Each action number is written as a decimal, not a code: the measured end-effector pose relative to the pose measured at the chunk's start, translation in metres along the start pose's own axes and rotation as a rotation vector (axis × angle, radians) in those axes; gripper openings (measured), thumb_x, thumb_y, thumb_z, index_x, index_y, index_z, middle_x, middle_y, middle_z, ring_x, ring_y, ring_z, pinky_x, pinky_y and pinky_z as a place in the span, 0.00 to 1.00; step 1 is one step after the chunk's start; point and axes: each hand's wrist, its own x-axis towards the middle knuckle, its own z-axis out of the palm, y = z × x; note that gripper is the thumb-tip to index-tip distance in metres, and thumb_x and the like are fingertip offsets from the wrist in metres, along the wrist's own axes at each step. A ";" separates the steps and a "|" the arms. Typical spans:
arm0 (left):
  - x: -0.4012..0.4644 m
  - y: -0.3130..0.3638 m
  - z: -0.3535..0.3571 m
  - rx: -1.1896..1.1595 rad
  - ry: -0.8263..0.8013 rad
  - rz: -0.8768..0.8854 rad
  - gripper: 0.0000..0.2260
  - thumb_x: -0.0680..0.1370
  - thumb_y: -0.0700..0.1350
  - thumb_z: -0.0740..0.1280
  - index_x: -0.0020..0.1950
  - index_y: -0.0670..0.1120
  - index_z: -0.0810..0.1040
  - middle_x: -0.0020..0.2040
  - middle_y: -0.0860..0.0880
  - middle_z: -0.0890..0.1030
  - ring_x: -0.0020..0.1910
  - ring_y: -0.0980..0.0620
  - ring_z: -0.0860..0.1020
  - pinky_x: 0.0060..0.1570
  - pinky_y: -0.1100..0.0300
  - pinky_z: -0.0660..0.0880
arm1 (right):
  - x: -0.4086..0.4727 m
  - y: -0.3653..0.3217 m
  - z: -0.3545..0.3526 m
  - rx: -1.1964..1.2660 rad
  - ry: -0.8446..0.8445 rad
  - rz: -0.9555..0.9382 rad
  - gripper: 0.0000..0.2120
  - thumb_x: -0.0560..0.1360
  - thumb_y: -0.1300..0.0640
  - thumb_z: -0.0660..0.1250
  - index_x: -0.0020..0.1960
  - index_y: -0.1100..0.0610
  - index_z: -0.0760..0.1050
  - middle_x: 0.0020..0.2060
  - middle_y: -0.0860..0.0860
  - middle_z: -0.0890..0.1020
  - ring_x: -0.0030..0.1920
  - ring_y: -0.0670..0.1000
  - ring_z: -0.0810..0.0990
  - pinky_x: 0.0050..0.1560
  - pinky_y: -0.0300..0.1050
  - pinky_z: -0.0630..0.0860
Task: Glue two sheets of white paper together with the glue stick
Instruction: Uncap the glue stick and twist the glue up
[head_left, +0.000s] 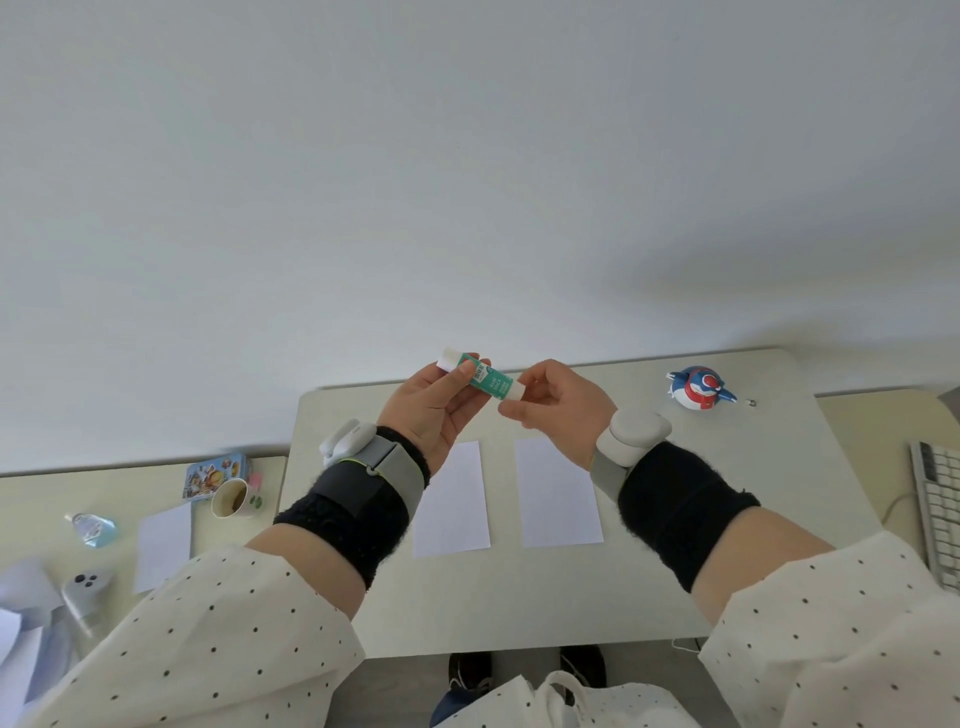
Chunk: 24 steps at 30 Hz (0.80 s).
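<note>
Here both hands (441, 410) (556, 410) hold the glue stick (480, 378) slanting left-up.

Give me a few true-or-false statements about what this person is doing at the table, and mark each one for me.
1. Both hands hold the glue stick up above the table. True: the left hand grips its body and the right hand pinches one end.
2. The two sheets of white paper are stacked on each other. False: the left sheet and the right sheet lie side by side with a gap between them.
3. A red, white and blue toy stands at the table's far right. True.
4. The paper cup stands between the two sheets. False: it stands on the lower surface to the left of the table.
</note>
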 end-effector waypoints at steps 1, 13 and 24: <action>0.000 0.000 0.000 0.000 -0.002 0.000 0.05 0.77 0.37 0.65 0.51 0.38 0.78 0.45 0.44 0.85 0.46 0.50 0.84 0.43 0.61 0.79 | 0.000 0.000 0.000 -0.002 0.011 -0.004 0.14 0.68 0.49 0.74 0.50 0.50 0.75 0.43 0.47 0.83 0.41 0.47 0.80 0.46 0.42 0.76; -0.002 -0.002 0.000 -0.020 0.020 -0.012 0.06 0.78 0.37 0.64 0.52 0.37 0.78 0.46 0.43 0.85 0.46 0.49 0.84 0.44 0.61 0.80 | 0.001 0.004 0.007 0.118 -0.007 0.005 0.08 0.76 0.46 0.65 0.47 0.51 0.76 0.41 0.47 0.84 0.41 0.49 0.83 0.45 0.43 0.79; -0.005 -0.007 -0.002 -0.006 0.017 -0.026 0.06 0.78 0.37 0.64 0.52 0.37 0.78 0.47 0.42 0.84 0.46 0.48 0.83 0.44 0.60 0.80 | 0.000 0.010 0.005 0.179 -0.048 0.044 0.06 0.77 0.52 0.67 0.46 0.54 0.78 0.38 0.50 0.83 0.38 0.48 0.83 0.48 0.45 0.80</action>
